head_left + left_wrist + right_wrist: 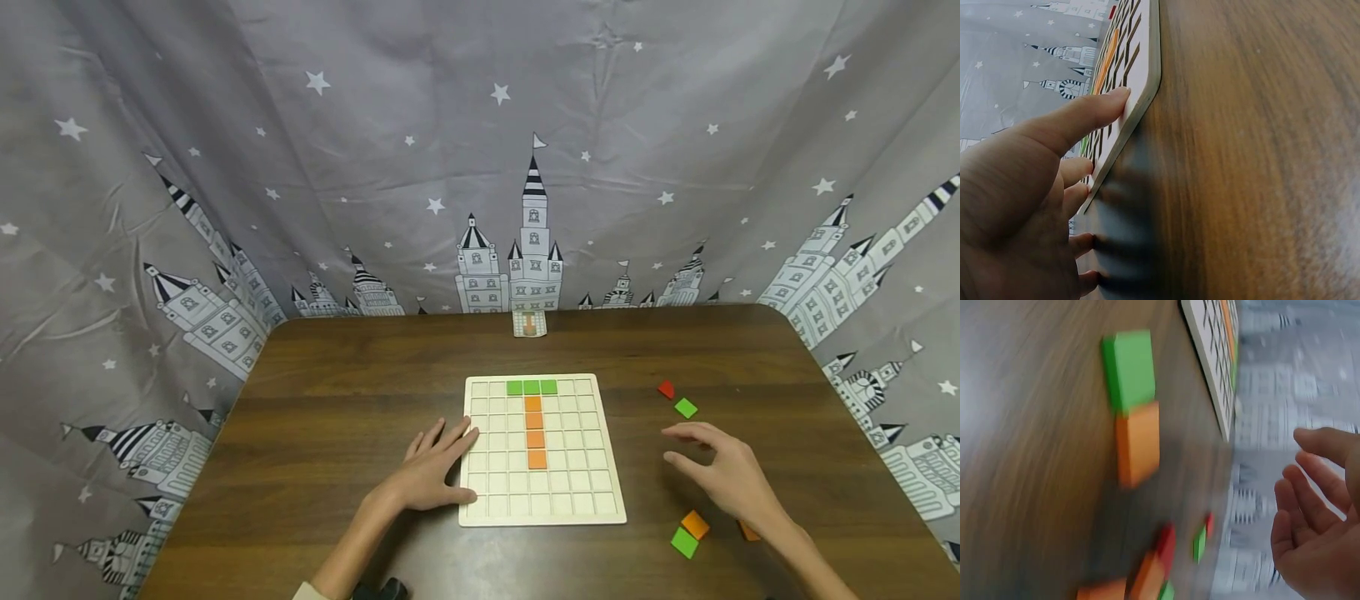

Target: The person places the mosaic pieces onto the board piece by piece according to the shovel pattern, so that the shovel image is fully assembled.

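A pale wooden grid board (pixel 543 520) lies flat on the table. Three green squares (pixel 532 387) fill part of its top row, with a column of several orange squares (pixel 535 421) below the middle one. My left hand (pixel 423 479) rests on the board's left edge, fingers spread and thumb near the lower corner. My right hand (pixel 727 475) hovers right of the board, fingers and thumb apart with nothing between them. Near it lie a green square (pixel 683 542) touching an orange square (pixel 695 525). The right wrist view also shows a red piece (pixel 1166 547) farther off.
Beyond my right hand lie a red piece (pixel 667 389) and a green square (pixel 686 407). Another orange piece (pixel 749 531) is partly hidden by my right forearm. A small patterned card (pixel 529 323) stands at the table's back edge, against a grey curtain (pixel 420 125).
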`<state>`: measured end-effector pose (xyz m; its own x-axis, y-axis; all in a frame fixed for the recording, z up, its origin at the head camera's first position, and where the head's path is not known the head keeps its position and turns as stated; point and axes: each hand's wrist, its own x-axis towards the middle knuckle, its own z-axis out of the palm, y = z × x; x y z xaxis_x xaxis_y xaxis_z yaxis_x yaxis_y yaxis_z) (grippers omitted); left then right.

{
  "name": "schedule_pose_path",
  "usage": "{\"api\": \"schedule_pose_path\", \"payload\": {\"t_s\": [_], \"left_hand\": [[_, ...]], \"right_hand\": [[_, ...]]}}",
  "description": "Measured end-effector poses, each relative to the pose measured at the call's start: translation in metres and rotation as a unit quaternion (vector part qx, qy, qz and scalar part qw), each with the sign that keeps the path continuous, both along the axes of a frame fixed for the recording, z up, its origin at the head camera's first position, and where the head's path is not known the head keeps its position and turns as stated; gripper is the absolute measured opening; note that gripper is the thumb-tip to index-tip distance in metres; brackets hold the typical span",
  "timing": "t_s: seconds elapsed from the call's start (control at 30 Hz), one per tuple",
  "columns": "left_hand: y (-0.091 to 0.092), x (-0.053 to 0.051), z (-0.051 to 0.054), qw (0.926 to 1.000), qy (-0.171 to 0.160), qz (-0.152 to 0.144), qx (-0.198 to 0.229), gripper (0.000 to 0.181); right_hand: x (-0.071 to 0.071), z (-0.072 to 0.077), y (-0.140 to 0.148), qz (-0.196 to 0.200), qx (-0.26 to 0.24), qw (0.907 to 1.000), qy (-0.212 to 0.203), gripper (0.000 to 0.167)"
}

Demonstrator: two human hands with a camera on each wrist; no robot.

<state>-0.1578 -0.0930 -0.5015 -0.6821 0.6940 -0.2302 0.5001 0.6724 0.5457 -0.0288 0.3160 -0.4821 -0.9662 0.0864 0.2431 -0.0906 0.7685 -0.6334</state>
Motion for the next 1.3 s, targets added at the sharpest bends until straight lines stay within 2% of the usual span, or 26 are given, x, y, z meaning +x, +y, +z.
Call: {"api": "schedule_pose_path", "payload": {"t_s": [0.13, 0.23, 0.47, 0.6, 0.73, 1.03, 1.3], "left_hand": [[0.000, 0.000, -0.001, 1.0000, 0.000, 0.000, 0.001, 0.089], [0.000, 0.000, -0.001, 1.0000, 0.000, -0.001, 0.000, 0.089], [0.000, 0.001, 0.000, 1.0000, 0.002, 0.003, -0.001, 0.089], [0.000, 0.001, 0.000, 1.0000, 0.000, 0.003, 0.002, 0.089], [-0.001, 0.001, -0.001, 1.0000, 0.000, 0.005, 0.000, 0.089], [0.000, 0.000, -0.002, 1.0000, -0.001, 0.008, -0.004, 0.089], [0.000, 0.000, -0.003, 1.0000, 0.002, 0.001, 0.005, 0.088]], "right_hand": [[0.017, 0.003, 0.029, -0.033, -0.004, 0.9992, -0.021, 0.029], [0.030, 0.002, 0.048, -0.042, -0.015, 0.9982, -0.041, 0.029], [0.062, -0.015, 0.079, -0.041, -0.026, 0.9941, -0.097, 0.032], [0.074, -0.027, 0.087, -0.029, -0.026, 0.9888, -0.144, 0.037], [0.079, -0.036, 0.089, -0.022, -0.011, 0.9834, -0.180, 0.044], [0.081, -0.045, 0.090, -0.027, 0.028, 0.9876, -0.152, 0.040], [0.077, -0.040, 0.088, -0.028, 0.033, 0.9741, -0.222, 0.041]]}}
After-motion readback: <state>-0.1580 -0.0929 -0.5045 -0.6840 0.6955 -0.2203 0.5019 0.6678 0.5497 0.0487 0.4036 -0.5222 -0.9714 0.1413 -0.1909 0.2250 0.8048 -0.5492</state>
